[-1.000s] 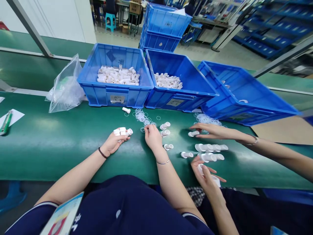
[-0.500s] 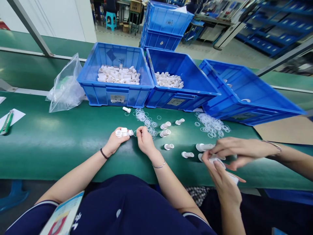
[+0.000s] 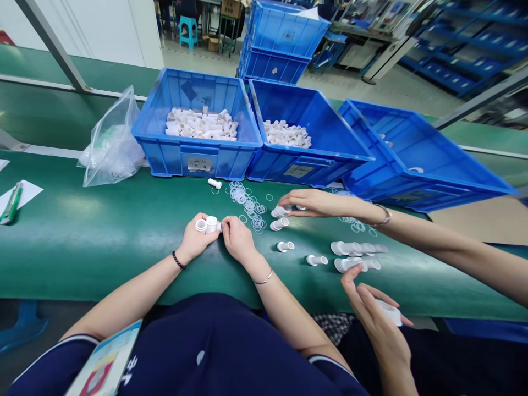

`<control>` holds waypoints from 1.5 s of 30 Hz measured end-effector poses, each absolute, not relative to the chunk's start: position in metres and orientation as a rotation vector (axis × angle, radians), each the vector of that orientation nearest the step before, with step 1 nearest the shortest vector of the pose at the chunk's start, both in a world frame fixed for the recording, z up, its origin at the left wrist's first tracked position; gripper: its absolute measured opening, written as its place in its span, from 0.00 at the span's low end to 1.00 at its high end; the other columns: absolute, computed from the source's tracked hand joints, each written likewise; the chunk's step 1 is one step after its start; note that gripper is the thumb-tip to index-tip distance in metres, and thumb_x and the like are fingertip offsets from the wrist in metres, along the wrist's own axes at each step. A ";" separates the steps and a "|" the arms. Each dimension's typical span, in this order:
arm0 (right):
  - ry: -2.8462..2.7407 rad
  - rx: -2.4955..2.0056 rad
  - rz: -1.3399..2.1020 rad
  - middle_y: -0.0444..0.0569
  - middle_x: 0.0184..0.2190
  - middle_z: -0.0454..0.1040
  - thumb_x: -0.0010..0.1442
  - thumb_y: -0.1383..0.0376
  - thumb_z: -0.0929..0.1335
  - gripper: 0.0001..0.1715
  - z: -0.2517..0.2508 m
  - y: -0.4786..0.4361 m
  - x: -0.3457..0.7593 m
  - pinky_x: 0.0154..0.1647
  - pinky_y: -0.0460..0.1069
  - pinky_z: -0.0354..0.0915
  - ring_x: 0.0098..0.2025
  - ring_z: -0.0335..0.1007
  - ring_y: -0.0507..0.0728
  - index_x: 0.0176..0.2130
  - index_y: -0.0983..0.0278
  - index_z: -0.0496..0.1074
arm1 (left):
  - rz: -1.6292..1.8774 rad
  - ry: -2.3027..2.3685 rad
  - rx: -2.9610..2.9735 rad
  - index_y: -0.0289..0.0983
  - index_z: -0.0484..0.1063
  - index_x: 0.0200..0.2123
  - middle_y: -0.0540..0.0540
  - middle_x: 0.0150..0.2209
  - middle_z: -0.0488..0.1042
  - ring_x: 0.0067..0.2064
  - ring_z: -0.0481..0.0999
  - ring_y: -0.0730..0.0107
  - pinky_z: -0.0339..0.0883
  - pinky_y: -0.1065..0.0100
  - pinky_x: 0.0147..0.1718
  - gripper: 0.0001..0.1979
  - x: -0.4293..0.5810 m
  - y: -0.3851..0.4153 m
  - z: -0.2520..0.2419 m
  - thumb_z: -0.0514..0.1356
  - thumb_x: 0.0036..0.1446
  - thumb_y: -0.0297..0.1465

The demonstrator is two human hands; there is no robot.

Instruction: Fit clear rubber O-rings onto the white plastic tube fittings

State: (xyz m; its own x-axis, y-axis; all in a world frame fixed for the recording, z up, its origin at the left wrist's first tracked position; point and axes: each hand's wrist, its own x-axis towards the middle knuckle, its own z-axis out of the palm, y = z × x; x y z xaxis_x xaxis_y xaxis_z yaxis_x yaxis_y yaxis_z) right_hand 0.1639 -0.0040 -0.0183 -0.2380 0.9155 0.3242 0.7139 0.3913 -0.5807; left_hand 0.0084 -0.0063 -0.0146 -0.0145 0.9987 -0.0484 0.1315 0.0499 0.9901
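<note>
The left hand (image 3: pixel 193 238) is clasping white plastic fittings (image 3: pixel 211 224) over the green workbench (image 3: pixel 107 225), the right hand (image 3: pixel 238 238) pinching at their right end, anything between its fingers hidden. The fittings are probably feeling light, stiff and slick, best held around their barrels; thin translucent rings (image 3: pixel 249 205) are lying farther right.

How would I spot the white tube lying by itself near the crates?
Along the back of the green table sit three blue crates; find the leftmost. Just in front of its right half lies a small white tube, to the left of a pile of clear rings. Every other tube loose on the tabletop is to the right of that pile.
</note>
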 end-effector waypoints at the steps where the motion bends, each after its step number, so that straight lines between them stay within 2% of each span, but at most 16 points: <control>1: -2.029 -1.385 0.412 0.54 0.36 0.70 0.69 0.66 0.55 0.13 -0.018 -0.004 0.164 0.40 0.51 0.66 0.41 0.68 0.59 0.39 0.59 0.65 | 1.110 1.345 1.280 0.38 0.66 0.32 0.52 0.29 0.73 0.29 0.68 0.72 0.61 0.71 0.30 0.14 0.008 -0.006 -0.013 0.67 0.42 0.32; 5: -2.033 -1.325 0.434 0.52 0.34 0.70 0.67 0.65 0.56 0.10 -0.015 0.001 0.167 0.39 0.52 0.65 0.38 0.67 0.59 0.37 0.61 0.64 | 1.072 1.339 1.366 0.38 0.67 0.30 0.53 0.26 0.72 0.27 0.67 0.73 0.60 0.71 0.28 0.12 0.005 -0.008 -0.007 0.66 0.41 0.29; 9: -1.916 -1.289 0.668 0.50 0.34 0.71 0.66 0.64 0.58 0.08 -0.013 0.006 0.170 0.41 0.52 0.65 0.38 0.68 0.58 0.37 0.61 0.63 | 1.116 1.202 1.305 0.38 0.67 0.32 0.49 0.33 0.77 0.33 0.73 0.68 0.64 0.69 0.34 0.14 0.005 -0.008 -0.006 0.67 0.41 0.27; 12: -1.778 -1.273 0.886 0.48 0.34 0.71 0.66 0.62 0.59 0.07 -0.015 0.005 0.168 0.39 0.51 0.66 0.36 0.69 0.56 0.40 0.61 0.64 | 1.244 1.071 0.961 0.38 0.66 0.33 0.48 0.36 0.78 0.37 0.76 0.66 0.67 0.67 0.39 0.18 0.011 -0.007 -0.008 0.70 0.39 0.27; 16: -1.674 -1.217 1.020 0.49 0.37 0.73 0.68 0.60 0.59 0.11 -0.020 0.002 0.164 0.38 0.51 0.67 0.36 0.70 0.55 0.44 0.62 0.65 | 1.306 0.955 0.477 0.37 0.64 0.35 0.51 0.33 0.77 0.34 0.76 0.70 0.69 0.67 0.38 0.24 0.020 -0.006 -0.009 0.71 0.35 0.23; 22: -1.608 -1.171 1.067 0.51 0.39 0.72 0.66 0.58 0.63 0.16 -0.027 0.002 0.160 0.39 0.50 0.68 0.39 0.69 0.55 0.49 0.63 0.67 | 1.253 0.916 0.369 0.34 0.68 0.35 0.48 0.34 0.77 0.37 0.77 0.70 0.71 0.68 0.39 0.17 0.019 -0.005 -0.006 0.70 0.41 0.25; 30: -1.497 -1.140 1.237 0.50 0.40 0.72 0.63 0.54 0.65 0.18 -0.025 0.004 0.163 0.35 0.48 0.68 0.37 0.68 0.55 0.48 0.61 0.71 | 1.179 0.873 0.282 0.34 0.70 0.33 0.48 0.32 0.77 0.36 0.78 0.71 0.75 0.68 0.39 0.08 0.015 -0.002 -0.005 0.65 0.48 0.24; 35: -1.452 -1.131 1.265 0.50 0.39 0.72 0.59 0.53 0.69 0.19 -0.021 0.004 0.165 0.37 0.49 0.68 0.37 0.68 0.55 0.45 0.61 0.72 | 1.113 0.873 0.270 0.34 0.70 0.33 0.47 0.32 0.77 0.35 0.78 0.71 0.76 0.68 0.37 0.06 0.013 -0.002 -0.008 0.64 0.51 0.24; 41: -1.241 -1.122 1.491 0.44 0.28 0.72 0.55 0.48 0.71 0.21 -0.019 0.004 0.168 0.31 0.48 0.67 0.27 0.67 0.52 0.36 0.62 0.71 | 0.940 0.844 0.340 0.30 0.73 0.40 0.40 0.34 0.78 0.37 0.80 0.58 0.77 0.59 0.36 0.15 0.011 -0.006 -0.002 0.66 0.47 0.23; 45: -1.075 -1.074 1.631 0.44 0.27 0.73 0.48 0.50 0.76 0.22 -0.016 0.004 0.170 0.32 0.48 0.67 0.27 0.67 0.51 0.33 0.63 0.72 | 0.916 0.782 0.411 0.34 0.70 0.45 0.41 0.37 0.79 0.38 0.81 0.57 0.76 0.59 0.36 0.21 0.009 -0.008 0.002 0.67 0.45 0.23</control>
State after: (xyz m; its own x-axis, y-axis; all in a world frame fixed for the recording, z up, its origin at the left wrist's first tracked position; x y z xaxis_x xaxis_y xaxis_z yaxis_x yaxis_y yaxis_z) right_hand 0.1698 0.0043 -0.0164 -0.2377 0.9532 -0.1867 -0.2043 -0.2370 -0.9498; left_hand 0.0087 -0.0076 0.0016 0.3676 0.8281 -0.4232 -0.5478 0.5606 0.6210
